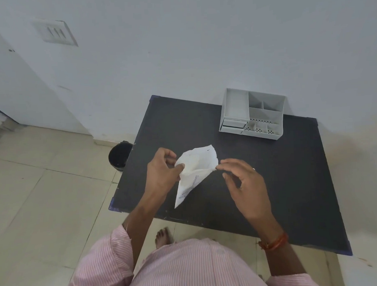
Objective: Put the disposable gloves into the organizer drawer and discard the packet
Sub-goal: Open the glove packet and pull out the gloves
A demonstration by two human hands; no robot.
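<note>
Overhead, both hands hold the white packet [196, 170] above the dark surface [280, 171]: left hand [163, 171] fingers pinch its left edge, right hand [241, 181] fingers seemingly pinch its right corner. Organizer [252, 114] stands well apart.

Black table [281, 182], white organizer [253, 115] on its far edge
</note>
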